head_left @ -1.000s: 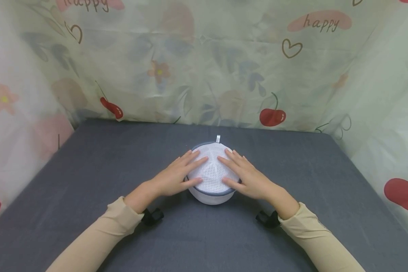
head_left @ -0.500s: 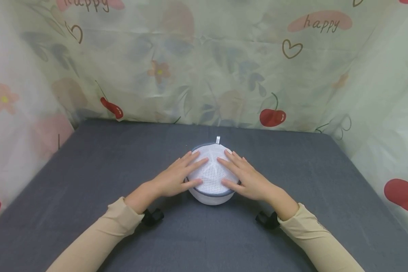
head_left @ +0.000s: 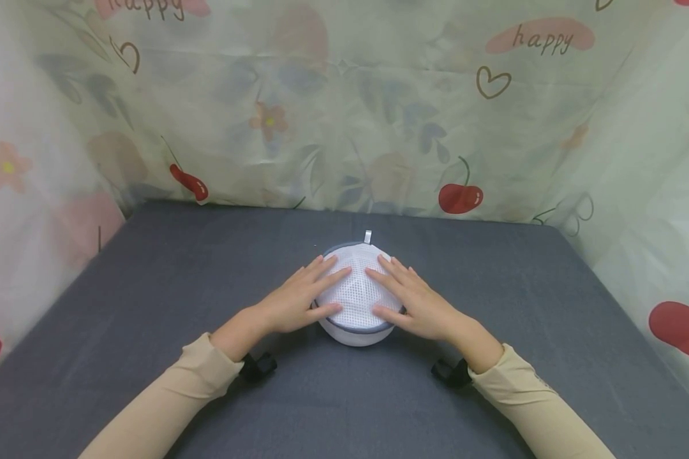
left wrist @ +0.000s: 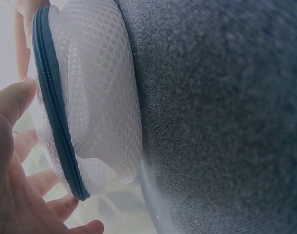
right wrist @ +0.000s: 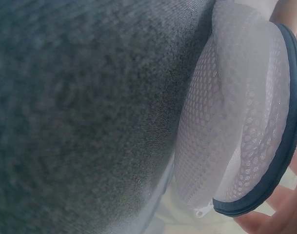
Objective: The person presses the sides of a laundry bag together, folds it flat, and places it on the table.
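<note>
While our left hand (head_left: 291, 305) and right hand (head_left: 414, 299) lie flat and open, equally near, on the round mesh bag (head_left: 358, 288), it sits mid-table (head_left: 149, 306), seemingly squashed.

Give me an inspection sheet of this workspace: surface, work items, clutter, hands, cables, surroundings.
Surface: dark grey cloth table, flat.
Work items: round white mesh bag with a dark blue rim, lying on the table; a small white loop at its far edge; a zip pull by the rim.
Clutter: nothing seen.
Hands: left hand and right hand rest flat on top of the bag, fingers straight, one on each side.
Cables: nothing seen; a black wrist mount sits under each sleeve.
Surroundings: a pale curtain printed with cherries, flowers and "happy" on three sides.
</note>
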The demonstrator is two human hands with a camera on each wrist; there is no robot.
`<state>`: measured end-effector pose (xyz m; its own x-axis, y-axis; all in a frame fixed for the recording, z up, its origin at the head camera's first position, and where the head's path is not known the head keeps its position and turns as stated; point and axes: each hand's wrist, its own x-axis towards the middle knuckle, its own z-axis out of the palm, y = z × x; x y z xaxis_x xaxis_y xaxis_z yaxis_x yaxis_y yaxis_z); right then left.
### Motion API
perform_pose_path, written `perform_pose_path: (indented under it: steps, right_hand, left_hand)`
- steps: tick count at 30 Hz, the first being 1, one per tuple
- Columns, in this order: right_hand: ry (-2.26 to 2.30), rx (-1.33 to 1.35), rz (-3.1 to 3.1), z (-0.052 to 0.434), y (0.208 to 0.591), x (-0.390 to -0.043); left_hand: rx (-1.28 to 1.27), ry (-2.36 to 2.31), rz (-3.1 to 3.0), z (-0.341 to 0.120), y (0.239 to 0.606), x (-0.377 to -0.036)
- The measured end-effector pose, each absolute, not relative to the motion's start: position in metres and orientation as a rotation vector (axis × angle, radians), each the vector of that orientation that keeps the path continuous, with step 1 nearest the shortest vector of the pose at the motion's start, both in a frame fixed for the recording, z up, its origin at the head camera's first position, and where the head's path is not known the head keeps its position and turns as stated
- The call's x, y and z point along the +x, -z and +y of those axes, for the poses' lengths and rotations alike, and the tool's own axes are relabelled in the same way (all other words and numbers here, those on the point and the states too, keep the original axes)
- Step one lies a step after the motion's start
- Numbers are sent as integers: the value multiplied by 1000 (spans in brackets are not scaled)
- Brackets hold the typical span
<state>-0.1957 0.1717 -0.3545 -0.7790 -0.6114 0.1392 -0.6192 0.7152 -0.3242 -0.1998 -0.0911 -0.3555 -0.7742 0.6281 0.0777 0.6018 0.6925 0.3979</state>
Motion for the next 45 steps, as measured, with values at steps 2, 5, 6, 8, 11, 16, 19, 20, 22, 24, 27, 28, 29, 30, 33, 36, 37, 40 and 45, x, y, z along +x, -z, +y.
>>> perform_pose_path:
  steps: [2, 5, 6, 8, 11, 16, 19, 20, 22, 24, 27, 28, 29, 30, 33, 36, 37, 40, 45]
  right_hand:
    - [-559, 1034, -2894, 172, 354, -195]
    - [-559, 1033, -2896, 171, 354, -195]
    - [-558, 1034, -2896, 171, 354, -195]
    - [-554, 1038, -2893, 172, 355, -195]
    - [-550, 1046, -2888, 172, 355, -195]
    - [-548, 1059, -2886, 172, 355, -195]
    - [-545, 1061, -2890, 172, 356, -195]
    - [-542, 1061, -2892, 172, 356, -195]
    - [-538, 1060, -2896, 172, 357, -195]
    - [-531, 1059, -2900, 172, 357, -195]
    - [-526, 1059, -2908, 172, 357, -196]
    - [-524, 1059, -2911, 172, 357, -196]
    - [-525, 1058, -2915, 172, 357, -196]
    - [-525, 1059, -2917, 171, 357, -196]
    - [-533, 1061, -2923, 171, 357, -196]
    - [-539, 1064, -2927, 171, 357, -196]
    - [-542, 1065, -2930, 171, 357, -196]
    - [-542, 1066, -2939, 171, 356, -196]
    - [-530, 1068, -2957, 171, 355, -195]
  left_hand:
    - [1025, -630, 2830, -91, 355, -199]
    - [1021, -625, 2829, -91, 355, -199]
    - [1020, -622, 2829, -91, 355, -199]
    - [1018, -620, 2827, -91, 356, -199]
    - [1015, -615, 2821, -91, 356, -199]
    - [1008, -601, 2813, -91, 356, -199]
    - [1002, -584, 2812, -90, 356, -199]
    - [1000, -581, 2811, -90, 357, -199]
    - [996, -574, 2810, -90, 357, -199]
    - [991, -571, 2808, -90, 357, -199]
    - [989, -572, 2805, -90, 358, -199]
    - [989, -573, 2804, -90, 358, -199]
    - [988, -575, 2803, -90, 358, -199]
    - [988, -575, 2801, -90, 358, -199]
    - [983, -573, 2794, -89, 358, -199]
    - [979, -570, 2787, -89, 358, -199]
    - [977, -571, 2784, -89, 358, -199]
    - [977, -574, 2778, -89, 358, -198]
    - [978, -575, 2772, -89, 358, -198]
